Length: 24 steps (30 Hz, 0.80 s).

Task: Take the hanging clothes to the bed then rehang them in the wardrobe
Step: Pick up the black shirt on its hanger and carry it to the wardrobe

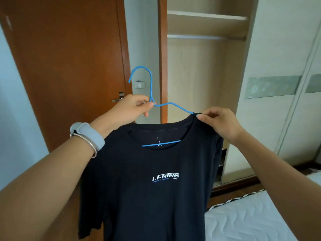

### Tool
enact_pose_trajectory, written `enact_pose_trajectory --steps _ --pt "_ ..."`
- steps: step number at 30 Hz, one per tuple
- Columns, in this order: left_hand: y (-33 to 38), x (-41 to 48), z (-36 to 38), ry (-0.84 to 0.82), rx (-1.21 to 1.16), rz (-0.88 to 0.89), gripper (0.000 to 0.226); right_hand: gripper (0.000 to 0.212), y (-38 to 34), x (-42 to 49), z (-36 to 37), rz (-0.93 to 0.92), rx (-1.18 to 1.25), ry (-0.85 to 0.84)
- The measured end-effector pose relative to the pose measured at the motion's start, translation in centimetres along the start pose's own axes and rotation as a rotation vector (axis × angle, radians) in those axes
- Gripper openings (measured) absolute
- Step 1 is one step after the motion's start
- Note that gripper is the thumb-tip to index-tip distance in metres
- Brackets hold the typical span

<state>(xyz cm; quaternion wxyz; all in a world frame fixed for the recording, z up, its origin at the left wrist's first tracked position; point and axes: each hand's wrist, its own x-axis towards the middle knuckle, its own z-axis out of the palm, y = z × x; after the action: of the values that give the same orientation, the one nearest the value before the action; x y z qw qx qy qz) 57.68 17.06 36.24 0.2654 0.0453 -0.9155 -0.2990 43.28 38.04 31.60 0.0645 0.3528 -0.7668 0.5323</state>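
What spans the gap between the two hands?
Head view: a bare wire shoulder of the blue hanger, sloping from the left hand down to the black shirt collar that the right hand pinches.

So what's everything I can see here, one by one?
T-shirt: one, dark navy with white lettering, on the hanger, held up
hanger: one, blue wire, through the T-shirt's neck
wardrobe: one, beige, open, straight ahead
sliding doors: two, cream, right
door: one, brown, left
light switch: one, white, beside the door
bed: one, white, lower right
watch: one, pale blue, left wrist
bangle: one, silver, left wrist
left hand: pinches the hanger's neck
right hand: pinches the T-shirt's collar
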Motion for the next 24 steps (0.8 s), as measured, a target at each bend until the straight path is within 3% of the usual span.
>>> enact_pose_trajectory --steps 4,7,11,15,17,19,21,24 --pt "-4.3 5.7 1.8 -0.110 0.050 0.017 0.034 0.022 3.3 3.5 2.5 0.096 0.091 0.082" --pt "-7.0 10.1 3.8 -0.103 0.107 0.055 0.030 0.020 6.0 6.5 3.6 0.152 0.055 0.279" --pt "-9.4 15.8 6.1 -0.064 0.149 0.090 0.032 0.025 8.4 9.9 4.1 0.042 -0.054 0.454" --pt "-10.1 22.1 8.1 -0.112 0.038 0.145 0.033 0.034 10.3 14.0 3.7 -0.025 -0.073 0.368" --pt "-10.0 24.8 8.8 -0.163 -0.009 0.180 0.034 0.025 10.9 16.6 2.8 -0.025 -0.134 0.360" --pt "-10.2 27.3 9.6 -0.200 -0.034 0.210 0.033 0.010 11.6 19.2 1.9 0.005 -0.251 0.254" --pt "-10.6 29.8 10.6 -0.224 -0.071 0.237 0.033 0.020 13.0 21.0 1.3 0.066 -0.374 0.106" --pt "-11.2 33.3 12.1 -0.265 -0.116 0.282 0.032 0.023 14.8 22.7 0.7 0.096 -0.493 0.167"
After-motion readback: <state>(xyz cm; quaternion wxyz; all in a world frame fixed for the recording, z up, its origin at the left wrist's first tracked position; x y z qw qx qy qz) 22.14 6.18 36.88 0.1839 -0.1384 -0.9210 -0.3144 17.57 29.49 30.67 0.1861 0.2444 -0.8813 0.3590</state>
